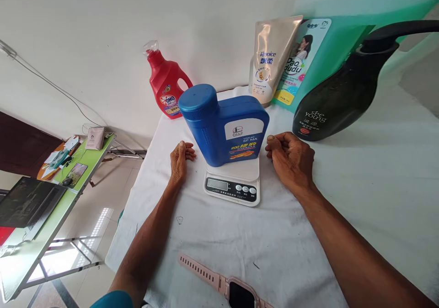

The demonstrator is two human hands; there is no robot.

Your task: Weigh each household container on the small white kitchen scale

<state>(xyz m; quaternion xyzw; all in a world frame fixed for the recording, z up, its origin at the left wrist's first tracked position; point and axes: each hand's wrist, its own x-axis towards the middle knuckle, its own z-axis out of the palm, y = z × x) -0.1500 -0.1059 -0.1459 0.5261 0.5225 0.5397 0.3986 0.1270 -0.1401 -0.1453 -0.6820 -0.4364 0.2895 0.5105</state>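
Two hands rest on the white table cloth. Left hand, fingers loosely curled, holds nothing, just beside the blue oil bottle. This bottle stands upright on the scale, label toward the near edge. Right hand is half closed, empty.

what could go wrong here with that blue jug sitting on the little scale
1. The blue jug looks wider than the scale platform and overhangs it, so a nudge from the left hand or right hand resting beside it might tip it.
2. The jug partly shades the scale's display, so the reading could be misread.
3. The pink watch lies at the table's near edge and might get knocked off.
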